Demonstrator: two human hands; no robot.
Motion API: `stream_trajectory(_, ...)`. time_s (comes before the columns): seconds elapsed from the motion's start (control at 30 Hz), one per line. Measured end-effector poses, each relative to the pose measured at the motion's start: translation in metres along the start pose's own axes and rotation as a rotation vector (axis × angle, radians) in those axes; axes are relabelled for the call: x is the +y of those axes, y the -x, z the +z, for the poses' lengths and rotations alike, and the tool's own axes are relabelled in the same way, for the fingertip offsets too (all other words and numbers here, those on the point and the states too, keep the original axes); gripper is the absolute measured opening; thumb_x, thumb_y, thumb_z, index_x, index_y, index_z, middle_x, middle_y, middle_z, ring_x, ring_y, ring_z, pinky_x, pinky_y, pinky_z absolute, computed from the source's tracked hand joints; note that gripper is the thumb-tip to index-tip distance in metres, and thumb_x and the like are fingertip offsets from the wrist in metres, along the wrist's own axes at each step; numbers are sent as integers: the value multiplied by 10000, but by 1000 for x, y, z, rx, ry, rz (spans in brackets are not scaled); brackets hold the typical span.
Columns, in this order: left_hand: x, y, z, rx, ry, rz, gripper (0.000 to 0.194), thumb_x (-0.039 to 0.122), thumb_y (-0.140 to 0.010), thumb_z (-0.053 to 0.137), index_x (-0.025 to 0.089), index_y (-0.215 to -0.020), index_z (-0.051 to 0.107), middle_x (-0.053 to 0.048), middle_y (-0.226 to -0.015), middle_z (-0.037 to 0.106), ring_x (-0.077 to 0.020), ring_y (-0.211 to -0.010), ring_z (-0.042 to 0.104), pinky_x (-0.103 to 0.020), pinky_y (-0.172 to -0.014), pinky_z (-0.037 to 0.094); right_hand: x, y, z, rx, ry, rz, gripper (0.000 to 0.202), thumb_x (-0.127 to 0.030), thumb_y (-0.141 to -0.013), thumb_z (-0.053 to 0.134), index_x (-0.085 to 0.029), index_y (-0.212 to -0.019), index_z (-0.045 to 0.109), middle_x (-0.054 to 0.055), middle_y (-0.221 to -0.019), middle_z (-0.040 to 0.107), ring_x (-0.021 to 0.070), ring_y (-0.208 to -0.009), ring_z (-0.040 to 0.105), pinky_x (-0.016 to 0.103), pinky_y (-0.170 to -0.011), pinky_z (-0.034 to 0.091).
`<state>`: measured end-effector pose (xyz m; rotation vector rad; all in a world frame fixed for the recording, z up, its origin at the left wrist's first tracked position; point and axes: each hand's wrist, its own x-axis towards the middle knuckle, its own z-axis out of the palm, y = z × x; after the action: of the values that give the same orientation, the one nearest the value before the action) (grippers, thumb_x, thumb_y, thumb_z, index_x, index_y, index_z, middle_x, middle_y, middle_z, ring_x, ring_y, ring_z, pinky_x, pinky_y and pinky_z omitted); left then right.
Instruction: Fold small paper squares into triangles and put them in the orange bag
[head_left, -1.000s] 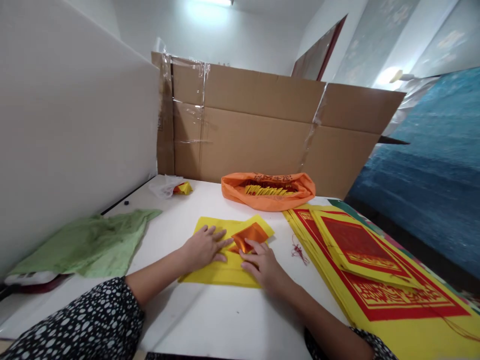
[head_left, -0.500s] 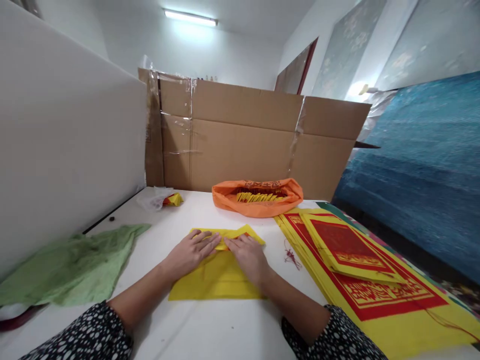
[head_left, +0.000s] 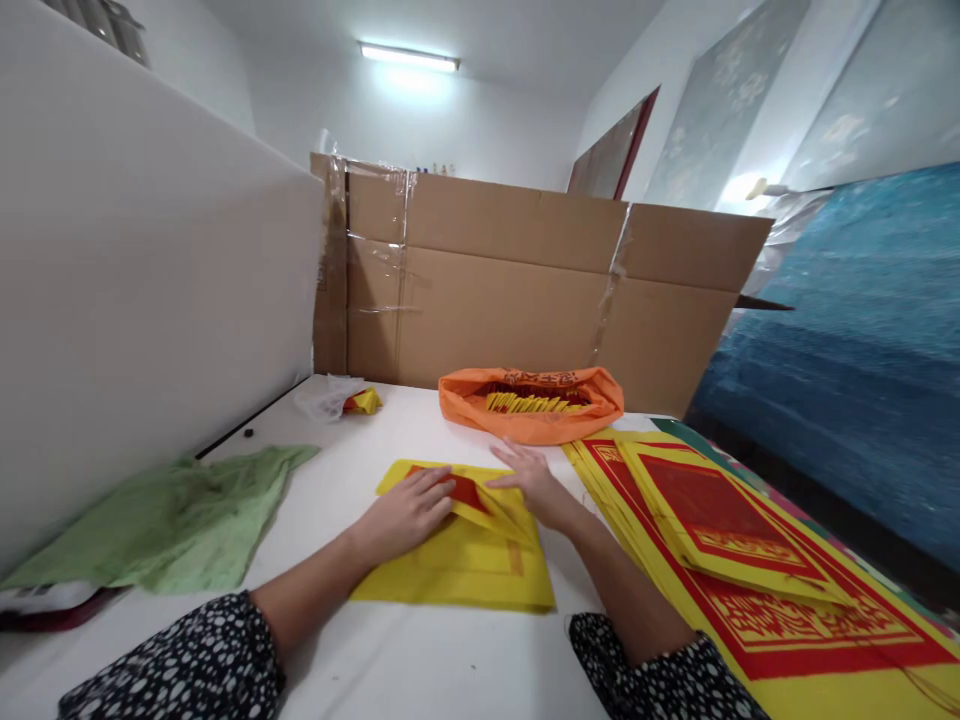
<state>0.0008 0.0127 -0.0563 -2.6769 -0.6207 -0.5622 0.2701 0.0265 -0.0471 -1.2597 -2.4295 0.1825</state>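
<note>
A yellow sheet (head_left: 472, 572) with a red printed area lies on the white table, its far part folded over toward me. My left hand (head_left: 409, 508) rests on the folded part near the red patch, its fingers stretched out and fairly flat. At the sheet's far right corner is my right hand (head_left: 534, 485), fingers apart; one fingertip is near the lifted yellow fold. Whether that hand touches the fold is hard to tell.
An orange bag (head_left: 525, 430) holding folded yellow pieces stands behind the sheet. Stacked red-and-yellow sheets (head_left: 739, 520) lie at right. A green cloth (head_left: 180, 520) and a plastic bag (head_left: 328, 400) are at left. Cardboard (head_left: 495, 290) stands behind.
My right hand has moved up and to the right, its fingers spreading. More red print shows, and the fold is partly lifted on the right. The whole view has shifted slightly.
</note>
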Motion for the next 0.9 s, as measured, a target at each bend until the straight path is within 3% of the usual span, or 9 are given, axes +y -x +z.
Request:
stream_trajectory(0.1,24,-12,4,-151,-91,-85,169,159,-954,454,122,-938,618,-167,-1039,669,-319,-1077,616,-453,-880,514,-4,3,-5,96,-4,26,545,31,-821,459,-262,-1248,627,99,-1462,445,253,-1384,347,539,-1093,290)
stream_trajectory(0.23,39,-18,8,-322,-63,-165,155,130,-933,456,128,-990,601,-118,-899,663,-247,-782,667,-353,-672,546,-36,7,16,-47,-79,-139,633,-205,-854,612,-190,-1449,394,124,-1456,451,247,-1353,402,448,-1109,334)
stream_trajectory(0.3,34,-14,5,-318,-5,-198,195,134,-937,445,130,-1068,589,-120,-944,666,-238,-806,668,-341,-688,543,-46,7,35,-102,2,-127,584,-195,-885,569,-150,-1443,403,142,-1436,470,256,-1356,399,445,-1118,325)
stream_trajectory(0.4,13,0,-7,-293,158,-191,241,122,-909,477,167,-1115,594,-96,-1026,673,-220,-950,656,-329,-841,524,-40,4,55,-155,102,-132,469,-106,-931,421,-150,-1393,481,123,-1409,504,231,-1341,425,419,-1121,328)
stream_trajectory(0.47,-5,12,-17,-296,272,-160,336,104,-849,537,208,-1162,596,-72,-1171,649,-215,-1078,619,-324,-955,479,-27,5,55,-176,86,-162,491,-87,-916,404,-191,-1387,492,89,-1421,494,218,-1332,438,415,-1113,344)
stream_trajectory(0.57,-20,24,-22,-293,347,-251,375,82,-865,477,211,-1190,612,-66,-1253,632,-205,-1114,620,-308,-964,481,-11,10,42,-175,-6,-165,547,-85,-846,467,-205,-1379,504,90,-1423,489,224,-1323,450,420,-1105,355)
stream_trajectory(0.67,-11,24,-14,-260,357,-310,310,98,-885,465,197,-1103,663,-71,-1195,668,-225,-1108,628,-327,-961,485,-17,14,34,-122,-139,-145,579,-104,-822,505,-193,-1394,487,102,-1426,489,228,-1334,433,417,-1106,351)
stream_trajectory(0.77,5,18,-6,-224,370,-339,302,86,-868,488,182,-1096,661,-98,-1181,670,-237,-1106,620,-339,-965,475,-40,12,39,-46,-255,-131,543,-226,-831,603,-225,-1366,515,83,-1375,550,243,-1292,470,431,-1081,365)
stream_trajectory(0.9,-3,20,-1,-156,602,-475,320,111,-857,497,222,-1094,682,-45,-1084,711,-200,-971,664,-288,-887,490,-60,-1,55,105,-311,-52,185,-247,-860,606,-230,-1011,711,54,-1109,696,217,-1040,601,375,-940,438)
